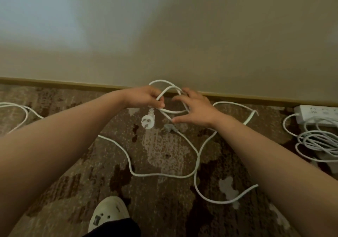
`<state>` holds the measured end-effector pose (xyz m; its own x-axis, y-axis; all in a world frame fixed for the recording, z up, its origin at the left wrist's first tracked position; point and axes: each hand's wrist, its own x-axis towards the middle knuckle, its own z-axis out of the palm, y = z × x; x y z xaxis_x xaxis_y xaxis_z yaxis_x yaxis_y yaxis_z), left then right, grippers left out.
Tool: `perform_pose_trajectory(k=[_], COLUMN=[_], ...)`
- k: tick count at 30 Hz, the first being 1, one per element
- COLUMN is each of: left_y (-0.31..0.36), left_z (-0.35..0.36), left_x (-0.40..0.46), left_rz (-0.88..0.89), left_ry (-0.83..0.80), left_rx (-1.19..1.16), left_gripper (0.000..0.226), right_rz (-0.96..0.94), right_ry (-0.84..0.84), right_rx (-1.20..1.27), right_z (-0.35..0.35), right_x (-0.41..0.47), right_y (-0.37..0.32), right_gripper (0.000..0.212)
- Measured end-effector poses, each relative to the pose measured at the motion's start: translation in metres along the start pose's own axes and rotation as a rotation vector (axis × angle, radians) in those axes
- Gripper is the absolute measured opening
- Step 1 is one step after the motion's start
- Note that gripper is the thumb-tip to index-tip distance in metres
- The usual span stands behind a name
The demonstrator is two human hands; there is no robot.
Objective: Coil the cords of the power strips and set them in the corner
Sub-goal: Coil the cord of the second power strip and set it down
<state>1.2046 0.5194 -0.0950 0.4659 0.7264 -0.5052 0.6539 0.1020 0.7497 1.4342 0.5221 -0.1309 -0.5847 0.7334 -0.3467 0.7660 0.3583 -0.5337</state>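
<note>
My left hand [146, 97] is closed on a white cord [161, 176] just above its three-pin plug [148, 122], which hangs below my fingers. A small loop of the same cord arches between my two hands near the baseboard. My right hand [196, 106] has its fingers spread, with the loop passing under them and thumb and forefinger touching the cord. The remaining cord lies in loose curves on the carpet below my hands. A white power strip [318, 115] lies at the right by the wall, with a coiled cord [319, 142] in front of it.
A beige wall and brown baseboard [54, 83] run across the view. The patterned brown carpet [164, 149] covers the floor. More white cord [20, 110] trails off at the left edge. My light-coloured shoe [108, 213] stands at the bottom centre.
</note>
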Motion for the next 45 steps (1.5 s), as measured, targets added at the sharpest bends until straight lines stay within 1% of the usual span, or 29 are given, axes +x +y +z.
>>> perform_pose_trajectory(k=[3, 5, 6, 8, 10, 11, 12, 14, 16, 17, 20, 21, 23, 24, 25, 27, 28, 30, 31, 34, 36, 38, 40, 42, 44, 45], left_y=[-0.004, -0.011, -0.015, -0.024, -0.026, -0.026, -0.026, -0.027, -0.028, -0.029, -0.030, -0.030, -0.031, -0.032, -0.033, -0.035, -0.039, -0.049, -0.053, -0.060, -0.042, -0.004, 0.050, 0.102, 0.139, 0.150], left_z=[-0.004, -0.009, -0.012, -0.018, -0.023, -0.025, -0.027, -0.030, -0.027, -0.024, -0.012, -0.009, -0.006, -0.005, -0.002, 0.004, 0.004, 0.002, 0.000, -0.004, -0.005, -0.006, -0.003, 0.013, 0.035, 0.045], left_x=[-0.004, -0.007, -0.009, -0.012, -0.014, -0.014, -0.015, -0.016, -0.013, -0.011, -0.010, -0.011, -0.011, -0.011, -0.010, -0.008, -0.007, -0.008, -0.011, -0.017, -0.011, 0.004, 0.020, 0.035, 0.046, 0.049], left_rz=[-0.012, -0.042, -0.059, -0.082, -0.087, -0.073, -0.059, -0.061, -0.067, -0.052, -0.029, -0.044, -0.088, -0.103, -0.106, -0.110, -0.127, -0.188, -0.217, -0.292, -0.294, -0.200, -0.063, 0.061, 0.142, 0.165], left_ry=[0.021, 0.064, 0.087, 0.117, 0.123, 0.119, 0.113, 0.119, 0.152, 0.201, 0.412, 0.441, 0.409, 0.372, 0.332, 0.257, 0.235, 0.232, 0.243, 0.329, 0.426, 0.482, 0.401, 0.266, 0.169, 0.145], left_rx=[-0.063, -0.123, -0.170, -0.247, -0.224, -0.188, -0.137, -0.036, -0.033, -0.058, -0.200, -0.258, -0.334, -0.338, -0.314, -0.178, -0.085, 0.073, 0.110, 0.091, 0.098, 0.166, 0.289, 0.410, 0.435, 0.423], left_gripper=[0.010, 0.015, 0.019, 0.030, 0.040, 0.041, 0.039, 0.027, 0.017, 0.020, 0.043, 0.051, 0.059, 0.056, 0.047, 0.026, 0.022, 0.027, 0.030, 0.029, 0.028, 0.025, 0.024, 0.024, 0.023, 0.023], right_rz=[-0.010, -0.037, -0.062, -0.127, -0.122, -0.106, -0.094, -0.094, -0.101, -0.105, -0.112, -0.108, -0.092, -0.073, -0.047, 0.017, 0.049, 0.110, 0.141, 0.255, 0.313, 0.348, 0.357, 0.337, 0.299, 0.271], right_ry=[-0.085, -0.065, -0.030, 0.056, 0.092, 0.099, 0.108, 0.141, 0.175, 0.185, 0.241, 0.265, 0.319, 0.351, 0.385, 0.460, 0.489, 0.527, 0.542, 0.582, 0.578, 0.542, 0.508, 0.520, 0.554, 0.546], right_rx=[-0.035, -0.010, 0.000, 0.007, 0.043, 0.055, 0.061, 0.083, 0.120, 0.140, 0.202, 0.219, 0.250, 0.279, 0.321, 0.399, 0.422, 0.449, 0.459, 0.471, 0.420, 0.366, 0.352, 0.437, 0.565, 0.611], right_z=[0.016, 0.025, 0.027, 0.027, 0.021, 0.017, 0.012, -0.001, -0.016, -0.024, -0.043, -0.048, -0.056, -0.059, -0.062, -0.070, -0.073, -0.079, -0.081, -0.079, -0.074, -0.070, -0.069, -0.067, -0.067, -0.067], right_x=[0.004, 0.007, 0.009, 0.011, 0.010, 0.009, 0.009, 0.008, 0.004, 0.001, -0.011, -0.016, -0.027, -0.033, -0.039, -0.053, -0.060, -0.075, -0.082, -0.100, -0.104, -0.103, -0.098, -0.093, -0.089, -0.089], right_y=[-0.009, -0.020, -0.024, -0.033, -0.035, -0.034, -0.033, -0.027, -0.022, -0.020, -0.011, -0.008, 0.001, 0.007, 0.013, 0.030, 0.039, 0.061, 0.071, 0.097, 0.105, 0.103, 0.094, 0.082, 0.070, 0.064], right_gripper=[0.043, 0.021, 0.017, 0.018, 0.020, 0.022, 0.024, 0.028, 0.032, 0.033, 0.034, 0.035, 0.038, 0.039, 0.040, 0.041, 0.041, 0.041, 0.041, 0.044, 0.046, 0.047, 0.043, 0.040, 0.042, 0.042])
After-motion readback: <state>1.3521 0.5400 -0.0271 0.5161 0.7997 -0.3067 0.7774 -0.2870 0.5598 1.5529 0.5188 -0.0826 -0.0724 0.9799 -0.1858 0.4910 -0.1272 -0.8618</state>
